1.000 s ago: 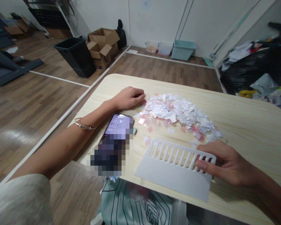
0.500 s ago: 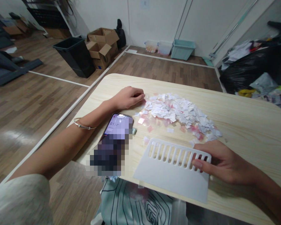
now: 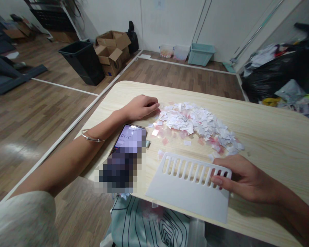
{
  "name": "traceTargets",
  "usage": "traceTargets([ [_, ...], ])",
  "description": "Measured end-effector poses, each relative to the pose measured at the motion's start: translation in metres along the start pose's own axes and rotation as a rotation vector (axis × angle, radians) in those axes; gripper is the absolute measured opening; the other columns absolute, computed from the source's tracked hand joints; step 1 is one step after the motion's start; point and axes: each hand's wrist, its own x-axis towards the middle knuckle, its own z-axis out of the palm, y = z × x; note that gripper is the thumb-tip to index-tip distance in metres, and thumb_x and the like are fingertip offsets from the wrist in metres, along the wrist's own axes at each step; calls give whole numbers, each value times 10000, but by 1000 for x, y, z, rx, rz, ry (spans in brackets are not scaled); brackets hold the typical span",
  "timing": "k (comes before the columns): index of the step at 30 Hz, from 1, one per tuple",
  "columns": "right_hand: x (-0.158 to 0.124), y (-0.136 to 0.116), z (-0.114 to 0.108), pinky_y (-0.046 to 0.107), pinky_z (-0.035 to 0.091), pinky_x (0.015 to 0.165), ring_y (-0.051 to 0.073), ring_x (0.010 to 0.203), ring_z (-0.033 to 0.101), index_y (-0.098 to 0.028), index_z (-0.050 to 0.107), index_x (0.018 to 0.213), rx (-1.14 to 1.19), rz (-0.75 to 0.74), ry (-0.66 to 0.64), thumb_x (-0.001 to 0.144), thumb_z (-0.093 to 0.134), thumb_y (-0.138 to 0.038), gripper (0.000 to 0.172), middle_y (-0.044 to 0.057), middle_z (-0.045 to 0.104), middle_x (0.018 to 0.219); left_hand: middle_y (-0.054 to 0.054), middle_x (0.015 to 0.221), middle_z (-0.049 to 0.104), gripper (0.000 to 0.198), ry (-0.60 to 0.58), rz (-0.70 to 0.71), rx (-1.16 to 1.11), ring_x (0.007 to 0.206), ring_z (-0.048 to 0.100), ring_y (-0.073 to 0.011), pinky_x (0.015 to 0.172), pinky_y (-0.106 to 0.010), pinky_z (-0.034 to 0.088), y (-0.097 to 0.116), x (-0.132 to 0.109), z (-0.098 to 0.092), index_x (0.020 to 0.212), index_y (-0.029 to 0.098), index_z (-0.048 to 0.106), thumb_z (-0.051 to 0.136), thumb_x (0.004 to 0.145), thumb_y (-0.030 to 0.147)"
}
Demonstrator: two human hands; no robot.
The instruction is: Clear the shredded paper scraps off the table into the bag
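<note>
My right hand [image 3: 243,178] grips a white plastic scraper [image 3: 187,195] by the right end of its slotted edge, thumb on top. The scraper's solid blade slants toward me across the table's near edge. My left hand [image 3: 141,107] rests on the table with its fingers curled, at the left border of a heap of small white paper pieces [image 3: 195,120]. Its fingertips are partly hidden, and I cannot tell what is in them. Pinkish clear film bits [image 3: 216,144] lie among and in front of the paper. Below my left wrist lies a phone [image 3: 130,137], partly pixelated.
The pale wooden table [image 3: 278,137] has rounded corners. Patterned cloth [image 3: 149,226] is below its near edge, beside a clear plastic container [image 3: 196,233]. On the floor stand a black bin [image 3: 82,63], cardboard boxes [image 3: 112,51], a teal tub [image 3: 201,55] and black bags [image 3: 275,73].
The scraper has shifted very slightly to the left in my right hand's grip. My left hand and the heap look unchanged.
</note>
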Motion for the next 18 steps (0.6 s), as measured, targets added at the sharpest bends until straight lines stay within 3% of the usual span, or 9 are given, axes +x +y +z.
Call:
traceTargets([
  [6, -7, 1, 0, 257, 425, 500, 132, 498, 602, -250, 709, 772, 107, 69, 11, 1175, 632, -517, 489, -27, 631, 600, 22, 638, 493, 318, -4, 3, 12, 623, 424, -172, 678, -363, 293, 0, 0, -1, 738, 245, 544, 548, 1029, 375],
  [11, -25, 12, 0, 292, 403, 381, 178, 448, 608, -281, 773, 835, 376, 207, 139, 1103, 703, -627, 443, 7, 680, 647, 15, 642, 512, 330, -2, 11, 12, 638, 433, -177, 686, -360, 306, -1, -1, -1, 737, 236, 579, 556, 1036, 373],
  [14, -21, 12, 0, 287, 427, 405, 179, 478, 614, -276, 768, 809, 284, 178, 128, 1110, 688, -629, 470, 13, 678, 640, 14, 641, 521, 334, -2, 13, 19, 634, 429, -175, 682, -355, 309, -2, -1, -1, 737, 232, 586, 558, 1043, 364],
  [18, -4, -1, 0, 253, 451, 482, 145, 512, 600, -246, 712, 724, 148, 155, 15, 1147, 651, -593, 550, -6, 638, 600, 14, 639, 528, 331, -2, 14, 24, 627, 437, -170, 670, -348, 314, -1, 0, -1, 733, 230, 580, 566, 1041, 350],
])
